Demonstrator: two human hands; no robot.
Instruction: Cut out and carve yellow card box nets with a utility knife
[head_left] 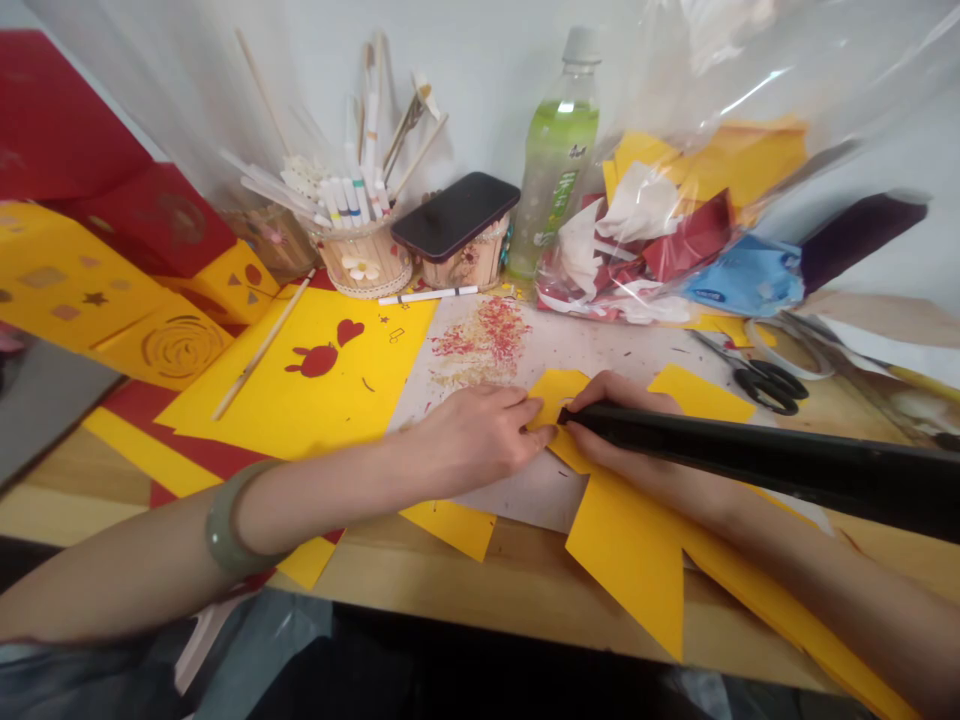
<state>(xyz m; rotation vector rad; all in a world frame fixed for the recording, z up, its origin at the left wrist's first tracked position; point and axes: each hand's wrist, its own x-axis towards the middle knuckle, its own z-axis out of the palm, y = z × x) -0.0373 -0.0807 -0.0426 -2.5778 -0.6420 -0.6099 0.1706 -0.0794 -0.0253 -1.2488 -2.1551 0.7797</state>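
Observation:
My left hand (480,435) rests its fingertips on the left edge of a small yellow paper piece (553,388), the fingers apart. At that piece's right side, my right hand (626,415) has its fingers closed around the narrow end of a long black tool (750,445). The tool's end points at the paper, and its shaft runs across my forearm to the right edge of the view. I cannot tell its exact kind. Beneath lies a pale sheet (517,500), and more yellow paper (634,560) sticks out below my right hand.
Red rabbit-like and heart cut-outs (315,360) lie on a yellow sheet (360,415) with a wooden stick (262,345). Behind are a marker cup (367,260), phone (457,215), green bottle (559,160) and plastic bag of scraps (645,230). Scissors (769,385) lie right.

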